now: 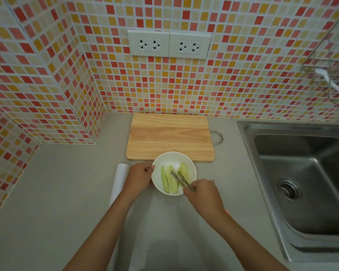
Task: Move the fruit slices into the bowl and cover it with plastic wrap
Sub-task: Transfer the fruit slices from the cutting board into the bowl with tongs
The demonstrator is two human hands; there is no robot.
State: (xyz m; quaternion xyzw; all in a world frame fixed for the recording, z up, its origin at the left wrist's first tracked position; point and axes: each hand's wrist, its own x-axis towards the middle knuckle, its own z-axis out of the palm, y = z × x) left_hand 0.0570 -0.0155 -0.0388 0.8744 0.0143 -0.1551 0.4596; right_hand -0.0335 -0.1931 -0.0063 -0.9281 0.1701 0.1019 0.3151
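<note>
A white roll of plastic wrap (120, 179) lies on the grey counter at the far left, its long axis running away from the person, just beside the left hand (140, 177). That hand's fingers are clamped on the rim of the round white bowl (192, 169). Inside it lie the pale green fruit slices (169, 179), lengthwise front to back. The right hand (203, 194) pinches metal tongs (181, 180) whose tips rest among the slices. The wooden cutting board (169, 137) behind is bare. The left hand is nearer the roll. No readable writing shows.

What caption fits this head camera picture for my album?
Left hand steadies the bowl while right hand places fruit slices with tongs.
</note>
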